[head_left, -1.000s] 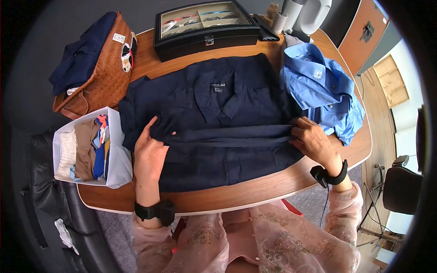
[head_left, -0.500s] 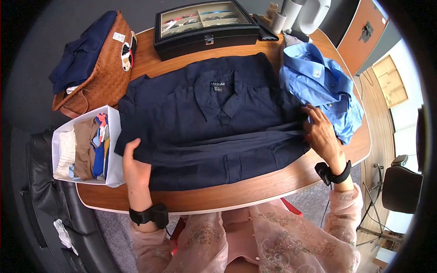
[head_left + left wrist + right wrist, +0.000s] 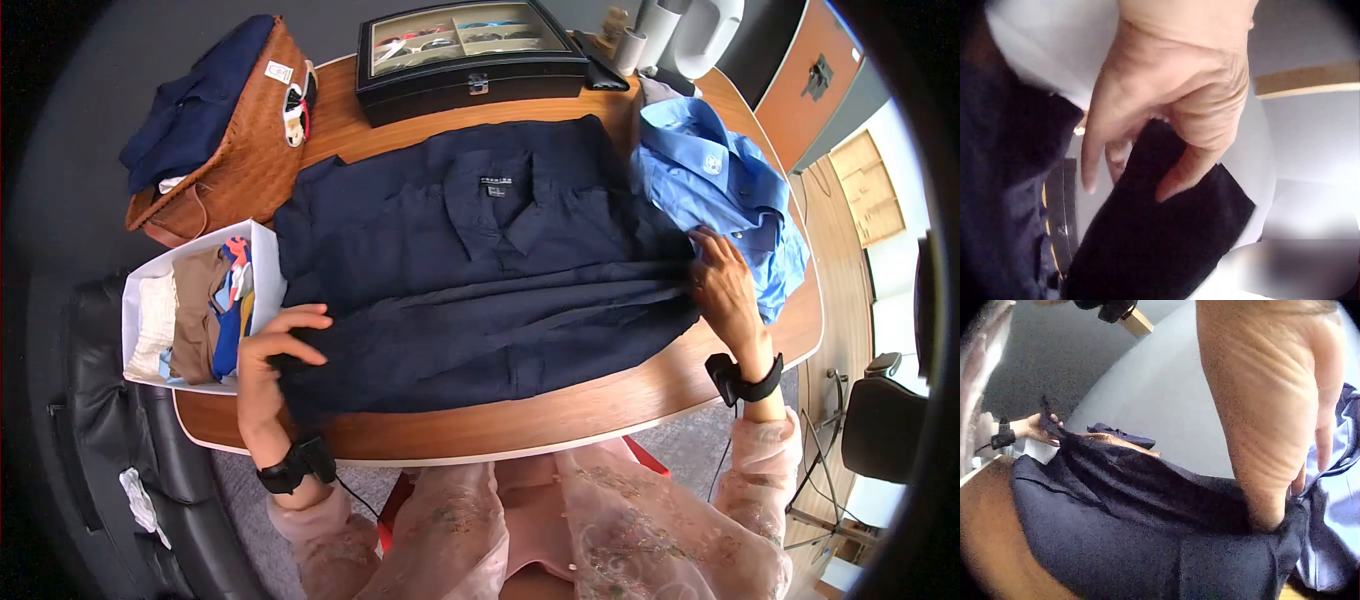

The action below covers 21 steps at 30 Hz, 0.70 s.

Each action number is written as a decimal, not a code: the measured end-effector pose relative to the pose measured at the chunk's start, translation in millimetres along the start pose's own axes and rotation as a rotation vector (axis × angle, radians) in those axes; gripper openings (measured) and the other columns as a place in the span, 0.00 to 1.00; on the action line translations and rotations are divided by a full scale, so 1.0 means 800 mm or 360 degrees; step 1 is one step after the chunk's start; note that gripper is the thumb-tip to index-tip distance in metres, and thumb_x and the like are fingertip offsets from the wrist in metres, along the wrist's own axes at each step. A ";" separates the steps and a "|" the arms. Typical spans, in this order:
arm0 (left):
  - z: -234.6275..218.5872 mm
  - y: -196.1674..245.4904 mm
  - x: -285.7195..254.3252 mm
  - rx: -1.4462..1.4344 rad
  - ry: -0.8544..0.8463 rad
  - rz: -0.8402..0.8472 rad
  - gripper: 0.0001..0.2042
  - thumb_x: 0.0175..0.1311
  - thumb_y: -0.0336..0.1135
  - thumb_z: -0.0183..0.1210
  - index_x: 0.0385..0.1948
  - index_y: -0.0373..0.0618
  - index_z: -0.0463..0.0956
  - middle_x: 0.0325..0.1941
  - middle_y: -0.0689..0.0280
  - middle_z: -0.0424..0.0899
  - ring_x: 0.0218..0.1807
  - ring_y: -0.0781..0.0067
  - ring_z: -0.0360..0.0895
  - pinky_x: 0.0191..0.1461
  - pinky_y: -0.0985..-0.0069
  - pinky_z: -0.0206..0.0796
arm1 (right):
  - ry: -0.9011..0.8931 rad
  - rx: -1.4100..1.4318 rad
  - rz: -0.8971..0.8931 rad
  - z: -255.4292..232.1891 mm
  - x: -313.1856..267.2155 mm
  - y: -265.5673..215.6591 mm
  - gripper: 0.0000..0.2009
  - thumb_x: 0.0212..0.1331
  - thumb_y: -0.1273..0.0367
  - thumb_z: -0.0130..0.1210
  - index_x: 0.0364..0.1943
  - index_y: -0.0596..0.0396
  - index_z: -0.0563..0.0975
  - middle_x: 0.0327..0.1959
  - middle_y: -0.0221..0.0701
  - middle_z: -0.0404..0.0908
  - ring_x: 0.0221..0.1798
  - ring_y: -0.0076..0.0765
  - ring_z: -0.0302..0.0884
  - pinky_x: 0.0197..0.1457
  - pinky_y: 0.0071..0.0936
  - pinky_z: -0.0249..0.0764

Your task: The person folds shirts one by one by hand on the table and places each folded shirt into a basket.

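Observation:
A navy collared shirt (image 3: 420,330) lies on the wooden table, its collar toward the far side and its lower part folded up in long creases. My left hand (image 3: 268,365) holds the shirt's near left corner, thumb and forefinger spread apart. In the left wrist view, dark cloth (image 3: 1160,219) passes between the thumb and fingers into the palm. At the right end of the fold, my right hand (image 3: 727,290) pinches the shirt edge. Its fingertips are partly hidden by cloth in the right wrist view. A light blue shirt (image 3: 690,150) lies just beyond that hand.
Left of the navy shirt stand a white box (image 3: 262,280) of folded clothes and a tilted woven basket (image 3: 240,170) with dark clothing. A black eyewear case (image 3: 430,95) sits at the back. The table's curved front edge (image 3: 500,460) runs close to my body.
My left hand has moved left and toward the near edge, drawing the shirt's fold out wider. My right hand has shifted slightly right, still gripping the right end.

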State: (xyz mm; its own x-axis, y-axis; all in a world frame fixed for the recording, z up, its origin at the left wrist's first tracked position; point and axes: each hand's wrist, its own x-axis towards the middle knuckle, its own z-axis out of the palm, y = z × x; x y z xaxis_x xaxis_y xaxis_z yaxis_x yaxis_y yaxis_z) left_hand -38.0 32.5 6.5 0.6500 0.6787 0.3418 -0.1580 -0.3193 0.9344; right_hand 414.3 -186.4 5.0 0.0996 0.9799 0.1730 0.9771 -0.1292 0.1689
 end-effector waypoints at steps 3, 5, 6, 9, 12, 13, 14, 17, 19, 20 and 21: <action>0.009 0.014 0.003 0.1096 -0.0332 -0.0475 0.19 0.41 0.11 0.45 0.34 0.38 0.79 0.48 0.56 0.78 0.51 0.55 0.74 0.58 0.71 0.61 | -0.0145 0.0075 0.0009 -0.012 0.000 0.000 0.06 0.40 0.74 0.55 0.25 0.60 0.77 0.50 0.44 0.72 0.54 0.45 0.67 0.58 0.35 0.65; 0.015 0.009 0.004 0.1120 -0.0205 -0.0477 0.17 0.44 0.12 0.45 0.33 0.38 0.79 0.48 0.56 0.78 0.51 0.55 0.74 0.58 0.71 0.61 | -0.0287 0.0201 0.0046 -0.029 0.001 -0.001 0.09 0.36 0.72 0.61 0.26 0.55 0.78 0.50 0.42 0.72 0.53 0.45 0.68 0.55 0.35 0.66; 0.016 0.008 0.006 0.1128 -0.0094 -0.0470 0.16 0.47 0.13 0.45 0.33 0.38 0.79 0.48 0.56 0.78 0.51 0.55 0.73 0.58 0.71 0.61 | -0.0321 0.0292 0.0094 -0.040 0.005 -0.007 0.10 0.33 0.73 0.64 0.25 0.55 0.77 0.50 0.41 0.72 0.53 0.45 0.68 0.56 0.36 0.66; 0.022 0.012 0.022 0.1347 0.0117 -0.0309 0.12 0.53 0.17 0.49 0.37 0.37 0.78 0.48 0.55 0.78 0.52 0.56 0.74 0.56 0.71 0.62 | -0.0221 0.0262 0.0002 -0.059 0.016 -0.026 0.13 0.34 0.72 0.66 0.27 0.56 0.76 0.48 0.40 0.73 0.50 0.45 0.70 0.52 0.34 0.68; 0.017 -0.002 0.037 0.1715 0.0286 -0.0141 0.12 0.56 0.26 0.55 0.42 0.35 0.75 0.47 0.51 0.78 0.51 0.53 0.74 0.55 0.69 0.63 | -0.0191 0.0488 -0.0025 -0.070 0.026 -0.060 0.19 0.38 0.69 0.65 0.37 0.57 0.73 0.44 0.38 0.75 0.45 0.45 0.73 0.45 0.33 0.71; 0.020 -0.007 0.041 0.1816 0.0340 -0.0266 0.13 0.56 0.27 0.55 0.43 0.33 0.73 0.47 0.49 0.77 0.51 0.50 0.72 0.56 0.66 0.62 | -0.0143 0.0595 -0.0112 -0.071 0.030 -0.073 0.20 0.39 0.67 0.65 0.39 0.57 0.73 0.45 0.38 0.74 0.46 0.45 0.72 0.47 0.34 0.71; 0.023 -0.012 0.043 0.1914 0.0393 -0.0392 0.16 0.56 0.29 0.56 0.45 0.32 0.72 0.48 0.47 0.75 0.52 0.47 0.71 0.56 0.64 0.61 | -0.0094 0.0700 -0.0197 -0.070 0.033 -0.084 0.21 0.41 0.66 0.64 0.42 0.57 0.73 0.45 0.38 0.74 0.47 0.46 0.72 0.48 0.34 0.70; 0.022 -0.034 0.039 0.1996 0.0289 -0.0447 0.18 0.54 0.29 0.58 0.45 0.29 0.71 0.46 0.45 0.75 0.51 0.47 0.71 0.55 0.64 0.62 | -0.0236 0.0754 -0.0463 -0.037 0.034 -0.099 0.28 0.46 0.61 0.61 0.53 0.55 0.70 0.54 0.43 0.69 0.58 0.50 0.66 0.61 0.38 0.62; 0.022 -0.035 0.039 0.1965 0.0260 -0.0437 0.13 0.52 0.25 0.58 0.39 0.31 0.74 0.41 0.47 0.77 0.46 0.48 0.74 0.52 0.64 0.64 | -0.0448 0.0658 -0.0577 -0.011 0.027 -0.107 0.28 0.47 0.59 0.60 0.54 0.54 0.70 0.58 0.43 0.67 0.62 0.51 0.61 0.65 0.41 0.57; 0.018 -0.037 0.039 0.1968 0.0264 -0.0436 0.13 0.52 0.25 0.58 0.39 0.31 0.74 0.41 0.47 0.77 0.46 0.48 0.74 0.52 0.64 0.64 | -0.0444 0.0657 -0.0580 -0.009 0.027 -0.106 0.28 0.47 0.59 0.60 0.54 0.54 0.70 0.58 0.43 0.67 0.62 0.51 0.61 0.65 0.41 0.57; 0.013 -0.041 0.039 0.1870 0.0316 -0.0415 0.10 0.51 0.23 0.57 0.36 0.31 0.75 0.39 0.48 0.78 0.44 0.49 0.74 0.50 0.64 0.65 | -0.0480 0.0589 -0.0587 -0.009 0.030 -0.107 0.27 0.47 0.59 0.60 0.53 0.54 0.71 0.57 0.42 0.67 0.61 0.51 0.61 0.65 0.41 0.57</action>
State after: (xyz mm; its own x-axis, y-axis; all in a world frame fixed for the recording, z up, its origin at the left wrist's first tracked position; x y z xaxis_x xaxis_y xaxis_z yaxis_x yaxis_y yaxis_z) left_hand -4.9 57.2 -14.2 0.4206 0.8682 0.2632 0.7955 -0.4924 0.3531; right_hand 331.6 -153.1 1.4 -0.2621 0.9569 -0.1249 0.9525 0.2356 -0.1932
